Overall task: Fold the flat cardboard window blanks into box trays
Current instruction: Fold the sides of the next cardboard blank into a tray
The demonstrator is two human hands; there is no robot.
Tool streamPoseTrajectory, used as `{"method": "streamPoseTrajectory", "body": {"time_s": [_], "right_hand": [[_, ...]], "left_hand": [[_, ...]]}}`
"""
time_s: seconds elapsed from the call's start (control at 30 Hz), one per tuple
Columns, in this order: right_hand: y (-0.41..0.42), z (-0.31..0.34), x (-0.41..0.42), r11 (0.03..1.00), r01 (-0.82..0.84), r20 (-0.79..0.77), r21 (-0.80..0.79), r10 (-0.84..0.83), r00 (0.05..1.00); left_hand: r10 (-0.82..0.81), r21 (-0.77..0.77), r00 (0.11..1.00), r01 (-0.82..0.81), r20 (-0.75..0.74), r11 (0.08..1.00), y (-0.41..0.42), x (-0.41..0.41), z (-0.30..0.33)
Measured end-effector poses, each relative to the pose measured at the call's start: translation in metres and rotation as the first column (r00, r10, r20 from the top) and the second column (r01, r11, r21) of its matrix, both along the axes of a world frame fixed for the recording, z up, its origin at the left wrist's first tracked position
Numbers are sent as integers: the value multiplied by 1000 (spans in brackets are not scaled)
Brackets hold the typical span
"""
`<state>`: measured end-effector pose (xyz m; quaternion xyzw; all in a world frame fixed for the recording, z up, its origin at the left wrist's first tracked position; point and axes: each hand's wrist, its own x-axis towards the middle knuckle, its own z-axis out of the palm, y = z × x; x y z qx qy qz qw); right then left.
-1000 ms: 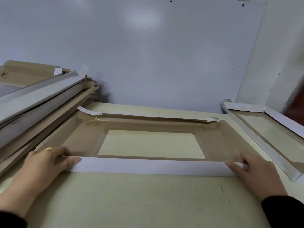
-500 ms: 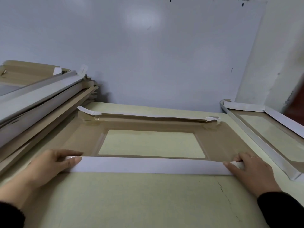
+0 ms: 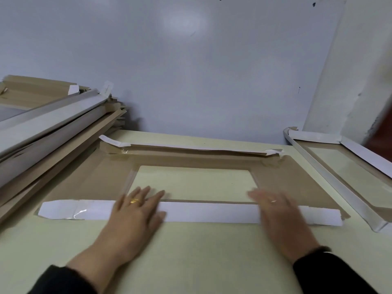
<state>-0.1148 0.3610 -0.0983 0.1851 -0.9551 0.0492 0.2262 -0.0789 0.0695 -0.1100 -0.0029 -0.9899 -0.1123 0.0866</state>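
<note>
A flat cardboard blank [image 3: 297, 183] lies on the pale green surface [image 3: 201, 255], right in front of the person. It is brown, with a big window cut out of its middle. Its long way runs from left to right, side to side across the surface. The near flap [image 3: 207, 214] is white and is folded over, lying down flat along the front edge. It too runs left to right. The far flap [image 3: 191, 148] along the back edge is partly folded over as well, near the wall [image 3: 191, 71].

The left hand [image 3: 135, 215] lies flat on the near flap, a bit left of the middle. Its fingers are straight and spread, and they press down. They reach past the flap toward the window. It has a gold ring on one finger. It grips nothing.

The right hand [image 3: 277, 213] lies on the same flap, a bit right of the middle. It looks blurry, but its fingers look straight and flat too. It holds nothing.

A tall pile of blanks [image 3: 53, 132] leans on the left side. On the right sits a folded tray [image 3: 331, 183] with white walls standing up, just beside the blank.
</note>
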Motion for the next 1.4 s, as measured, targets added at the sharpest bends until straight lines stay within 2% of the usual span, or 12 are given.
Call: {"method": "streamPoseTrajectory", "body": {"time_s": [0.1,0.2,0.47,0.6,0.7,0.8,0.9,1.03,1.17,1.27,1.33,1.4], "right_hand": [[-48,-9,5,971,-239,249,9,229,941],[-61,-17,3,966,-256,377,-34,249,892],[36,-10,-15,994,102,423,-27,-81,903],[73,-5,-5,908,257,422,-330,-102,901],[73,1,-1,890,257,360,-376,-115,926],[70,1,1,864,292,349,-410,-147,926],[63,3,1,815,331,389,-475,-142,910],[37,3,8,805,286,461,-520,-17,887],[-8,9,25,707,178,421,-685,183,888],[-44,4,40,529,235,456,-816,337,824],[-63,1,46,412,286,453,-865,398,798],[-76,-1,52,429,287,474,-857,436,765]], "left_hand": [[-47,-53,995,52,89,997,28,-6,-5],[-29,-71,987,41,155,997,23,-9,-6],[246,-50,951,-240,189,969,-46,-7,-1],[302,45,933,-316,195,948,-63,-8,3],[290,131,954,-297,72,946,-60,-9,4],[332,231,920,-284,-206,931,-54,-6,10],[240,181,898,-183,-370,966,-42,-2,13],[-30,97,950,64,-312,993,-11,3,13],[-312,46,918,333,-245,942,29,10,8],[-403,-88,899,394,-173,915,47,14,6],[-395,-208,896,354,-205,912,53,17,9],[-381,-256,900,325,-214,911,53,17,8]]}}
